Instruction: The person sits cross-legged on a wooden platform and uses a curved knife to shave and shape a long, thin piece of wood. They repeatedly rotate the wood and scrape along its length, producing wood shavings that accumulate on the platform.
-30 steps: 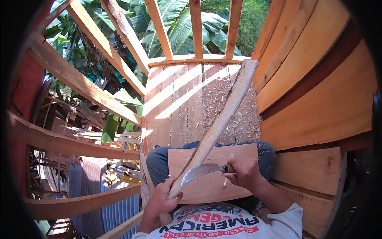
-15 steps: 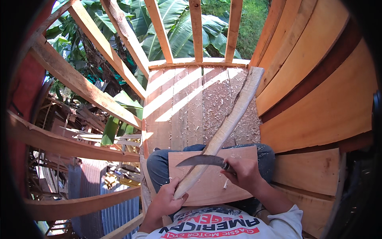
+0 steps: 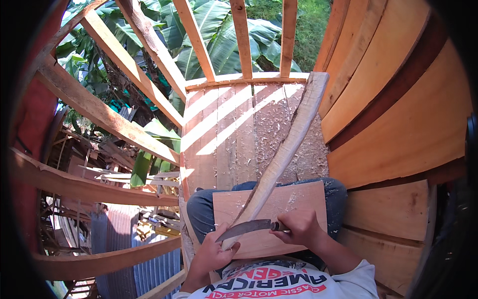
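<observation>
My left hand (image 3: 215, 251) grips the near end of a long, slightly curved piece of wood (image 3: 284, 157) with rough bark along its left edge. The piece slants away to the far right. My right hand (image 3: 299, 228) is wrapped round the dark handle of a curved knife (image 3: 246, 228). Its blade lies across the wood near the held end, its tip close to my left fingers. Beneath them a flat wooden board (image 3: 303, 199) rests on my lap, over my crossed legs in blue jeans (image 3: 336, 199).
Wood shavings (image 3: 271, 119) litter the plank floor (image 3: 199, 164) ahead. Wooden slats (image 3: 132, 65) form an open railing at the left and far side, with banana leaves (image 3: 224, 40) beyond. Wide boards (image 3: 393, 134) wall the right side. Corrugated sheets (image 3: 117, 229) lie below at the left.
My right hand has drawn the knife down along the wood toward me, closer to my left hand. The wood's far end sits slightly farther away.
</observation>
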Demonstrator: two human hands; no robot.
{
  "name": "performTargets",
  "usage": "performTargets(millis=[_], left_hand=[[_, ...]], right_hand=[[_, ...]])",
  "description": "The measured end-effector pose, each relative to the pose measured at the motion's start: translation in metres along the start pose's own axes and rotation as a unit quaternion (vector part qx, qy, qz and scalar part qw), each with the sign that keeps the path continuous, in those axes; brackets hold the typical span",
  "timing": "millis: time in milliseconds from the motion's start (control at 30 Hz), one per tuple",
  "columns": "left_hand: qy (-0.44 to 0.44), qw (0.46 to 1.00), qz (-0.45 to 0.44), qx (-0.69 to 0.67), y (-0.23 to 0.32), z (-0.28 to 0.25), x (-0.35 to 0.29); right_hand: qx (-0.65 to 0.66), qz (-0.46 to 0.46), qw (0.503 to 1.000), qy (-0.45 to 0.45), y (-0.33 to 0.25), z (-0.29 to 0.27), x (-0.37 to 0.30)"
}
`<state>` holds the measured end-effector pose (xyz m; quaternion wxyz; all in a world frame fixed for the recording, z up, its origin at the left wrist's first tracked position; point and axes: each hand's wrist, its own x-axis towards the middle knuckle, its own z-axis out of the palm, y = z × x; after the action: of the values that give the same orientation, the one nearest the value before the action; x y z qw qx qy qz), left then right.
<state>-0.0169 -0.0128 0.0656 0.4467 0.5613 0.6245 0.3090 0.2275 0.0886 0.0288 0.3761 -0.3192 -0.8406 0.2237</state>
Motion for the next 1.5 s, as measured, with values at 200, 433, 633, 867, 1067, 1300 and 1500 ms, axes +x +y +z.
performTargets(millis=[200,433,633,867,1067,1300,1500], left_hand=[[0.033,0.999,-0.035,0.025,0.005,0.001,0.002],[0.022,0.999,-0.039,0.018,-0.003,0.007,0.002],[0.017,0.998,-0.046,0.029,0.000,0.002,0.001],[0.020,0.998,-0.054,0.035,-0.005,0.006,0.000],[-0.013,0.998,-0.053,0.022,-0.004,0.009,0.002],[-0.056,0.998,-0.015,0.011,-0.006,0.016,0.006],[-0.120,0.967,-0.057,-0.216,-0.005,0.037,0.012]], right_hand=[[-0.040,0.050,0.998,-0.008,0.009,-0.007,0.001],[0.054,0.156,0.986,0.035,0.008,-0.001,-0.006],[0.099,0.235,0.959,0.120,0.037,0.001,-0.013],[0.107,0.241,0.961,0.079,0.022,-0.006,-0.003],[0.090,0.218,0.968,0.083,0.018,-0.002,-0.017],[0.019,0.128,0.988,0.086,0.015,-0.018,-0.016],[0.128,0.342,0.894,0.258,0.066,-0.027,-0.031]])
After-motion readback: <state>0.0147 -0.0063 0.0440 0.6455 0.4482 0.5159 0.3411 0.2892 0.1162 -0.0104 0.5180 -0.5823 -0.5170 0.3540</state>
